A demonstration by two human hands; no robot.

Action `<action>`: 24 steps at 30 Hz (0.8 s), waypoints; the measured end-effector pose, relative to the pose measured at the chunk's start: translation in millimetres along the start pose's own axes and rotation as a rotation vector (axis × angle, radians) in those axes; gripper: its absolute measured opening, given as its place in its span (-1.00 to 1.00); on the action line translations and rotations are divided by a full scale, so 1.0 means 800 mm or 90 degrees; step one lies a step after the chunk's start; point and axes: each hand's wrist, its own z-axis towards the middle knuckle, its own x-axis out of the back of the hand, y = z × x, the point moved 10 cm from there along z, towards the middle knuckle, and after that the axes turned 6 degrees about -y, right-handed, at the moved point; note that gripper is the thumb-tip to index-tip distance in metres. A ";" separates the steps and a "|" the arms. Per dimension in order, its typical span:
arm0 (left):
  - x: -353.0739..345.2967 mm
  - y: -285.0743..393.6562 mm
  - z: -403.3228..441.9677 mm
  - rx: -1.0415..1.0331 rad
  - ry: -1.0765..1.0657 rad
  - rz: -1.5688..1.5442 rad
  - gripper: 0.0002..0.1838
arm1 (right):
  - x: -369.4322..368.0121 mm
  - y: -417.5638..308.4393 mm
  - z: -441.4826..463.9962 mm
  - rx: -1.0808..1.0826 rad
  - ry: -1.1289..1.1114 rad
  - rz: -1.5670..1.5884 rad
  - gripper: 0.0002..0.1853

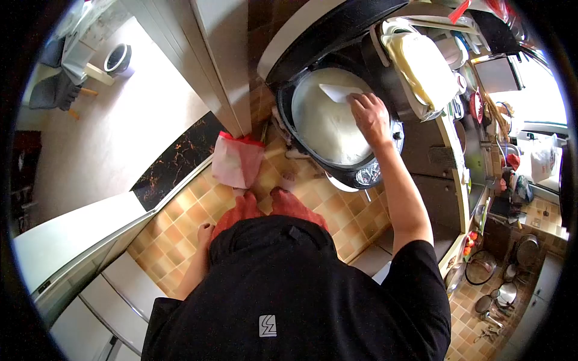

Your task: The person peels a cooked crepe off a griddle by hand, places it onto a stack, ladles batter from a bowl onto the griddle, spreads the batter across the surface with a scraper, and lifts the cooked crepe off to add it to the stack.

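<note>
My right hand (369, 114) is closed around the handle of a white rice paddle (338, 92). Its flat blade lies over the pale contents of an open rice cooker (361, 174), near the far side of the pot. White rice (328, 123), hazy as if steaming, fills the pot, and single grains cannot be made out. Beside my hip hangs my left hand (206, 232), small in view and partly behind my body. Its fingers do not show clearly.
The raised lid (325, 30) arches behind the pot. Right of it, stacked trays and a yellowish cloth (418, 69) sit by the counter. A pink-white bag (238, 161) stands on the tiled floor near my feet. Pans (507, 295) hang at far right; a white refrigerator (90, 240) is left.
</note>
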 end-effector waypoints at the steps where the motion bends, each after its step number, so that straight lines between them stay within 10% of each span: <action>1: 0.000 -0.002 0.001 -0.004 -0.004 0.002 -0.41 | -0.008 0.006 0.004 0.018 0.000 -0.005 -0.79; 11: -0.006 -0.045 0.017 0.012 0.001 -0.003 -0.44 | -0.032 -0.002 -0.106 -0.154 -0.254 0.000 -0.83; 15: -0.004 -0.028 0.015 0.019 0.012 0.002 -0.44 | 0.031 -0.084 -0.092 -0.072 -0.174 0.084 -0.88; 24: 0.002 0.032 0.006 -0.075 -0.027 0.034 -0.46 | -0.013 0.033 -0.032 -0.108 -0.045 -0.003 -0.80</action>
